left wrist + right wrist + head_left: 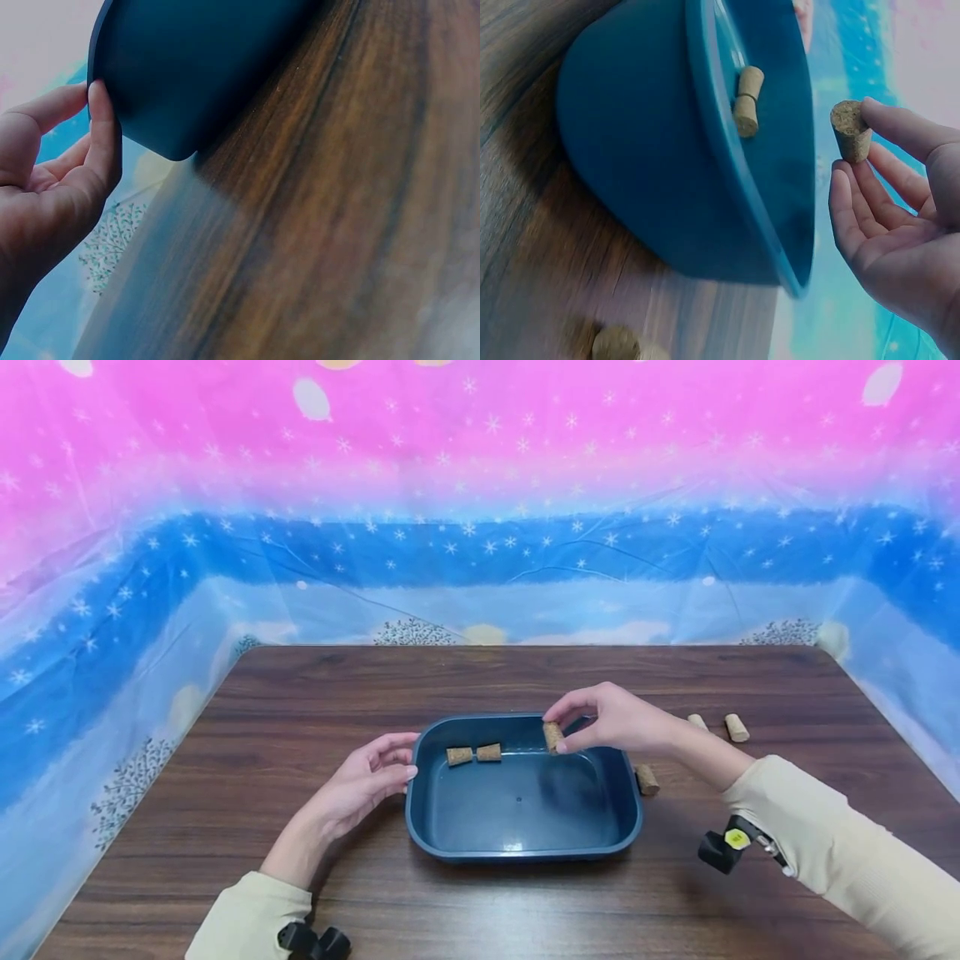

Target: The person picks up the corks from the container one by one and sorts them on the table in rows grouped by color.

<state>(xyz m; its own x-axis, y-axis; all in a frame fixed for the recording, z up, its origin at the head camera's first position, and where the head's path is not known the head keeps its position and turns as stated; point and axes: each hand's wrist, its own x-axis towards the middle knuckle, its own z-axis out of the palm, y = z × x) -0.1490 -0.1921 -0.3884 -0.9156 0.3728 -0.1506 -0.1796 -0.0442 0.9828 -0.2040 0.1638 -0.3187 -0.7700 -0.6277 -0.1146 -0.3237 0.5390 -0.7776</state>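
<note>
In the head view my right hand point(611, 718) pinches a tapered cork stopper point(553, 737) between thumb and fingertips, over the back right part of a dark blue plastic basin point(517, 857). The right wrist view shows that cork point(851, 131) upright, its wide end up, above rim level. My left hand point(367, 781) grips the basin's left rim, thumb at the edge and fingers along the outer wall point(172, 82). Inside, near the back wall, two corks lie end to end, a left one point(459, 757) and a right one point(489, 752).
A brown cork point(647, 780) lies close outside the basin's right wall. Two paler corks, one point(737, 727) whole in view and one point(697, 722) partly behind the right forearm, lie farther back on the wooden table point(360, 685). A patterned cloth point(465, 552) hangs behind the table.
</note>
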